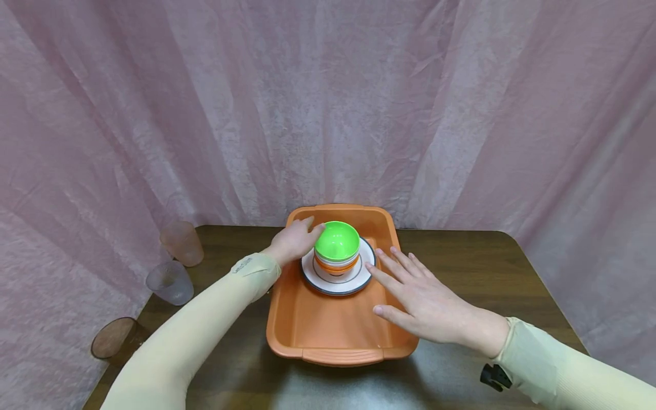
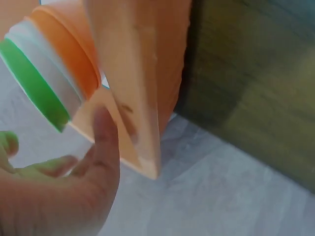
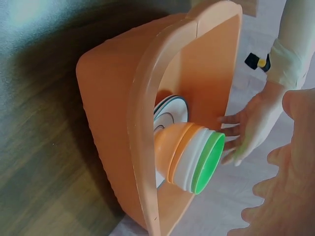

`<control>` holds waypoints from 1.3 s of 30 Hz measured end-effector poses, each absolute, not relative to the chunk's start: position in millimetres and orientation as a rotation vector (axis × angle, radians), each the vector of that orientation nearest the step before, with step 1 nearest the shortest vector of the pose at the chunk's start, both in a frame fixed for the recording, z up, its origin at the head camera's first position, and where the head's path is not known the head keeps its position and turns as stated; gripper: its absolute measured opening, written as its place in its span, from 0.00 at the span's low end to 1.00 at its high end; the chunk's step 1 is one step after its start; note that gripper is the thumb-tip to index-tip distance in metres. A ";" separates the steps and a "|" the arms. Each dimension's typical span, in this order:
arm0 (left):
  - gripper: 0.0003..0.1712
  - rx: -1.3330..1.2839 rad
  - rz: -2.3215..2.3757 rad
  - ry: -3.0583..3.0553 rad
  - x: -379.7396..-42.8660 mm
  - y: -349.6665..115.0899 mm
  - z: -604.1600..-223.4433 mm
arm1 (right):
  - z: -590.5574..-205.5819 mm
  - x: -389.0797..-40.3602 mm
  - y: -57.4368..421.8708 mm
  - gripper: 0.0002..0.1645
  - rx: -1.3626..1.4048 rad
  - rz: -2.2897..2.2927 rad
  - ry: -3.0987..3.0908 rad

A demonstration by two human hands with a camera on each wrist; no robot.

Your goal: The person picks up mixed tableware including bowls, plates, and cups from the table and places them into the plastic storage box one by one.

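Observation:
A stack of bowls, bright green bowl on top with white and orange bowls beneath, sits on white dark-rimmed plates inside an orange plastic basin. At the stack's left my left hand reaches over the basin's wall, thumb near the green rim; in the left wrist view its loosely bent fingers stand apart from the bowls. Over the basin's right side hovers my right hand, palm down, fingers spread and holding nothing.
Three translucent cups line the table's left edge: a pinkish cup, a greyish cup and a brown cup. Behind the dark wooden table hangs a pink curtain. A black clip is at the right sleeve.

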State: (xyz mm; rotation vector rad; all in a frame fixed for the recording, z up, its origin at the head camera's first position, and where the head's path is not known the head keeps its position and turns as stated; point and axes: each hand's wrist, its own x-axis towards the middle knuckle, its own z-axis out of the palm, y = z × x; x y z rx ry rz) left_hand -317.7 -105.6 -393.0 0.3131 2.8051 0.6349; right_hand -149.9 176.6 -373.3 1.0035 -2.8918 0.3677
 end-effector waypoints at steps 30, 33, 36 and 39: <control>0.46 0.977 0.176 3.192 -196.7 -163.8 -382.1 | -385.7 -151.7 203.9 0.46 0.824 0.302 -2.848; 0.46 0.977 0.156 3.184 -190.2 -165.3 -385.5 | -388.5 -151.0 204.8 0.46 0.825 0.297 -2.849; 0.46 0.982 0.162 3.183 -186.3 -167.8 -389.1 | -391.8 -148.7 205.5 0.46 0.820 0.304 -2.843; 0.46 0.975 0.176 3.182 -183.3 -171.5 -393.4 | -396.6 -144.4 206.1 0.46 0.816 0.322 -2.839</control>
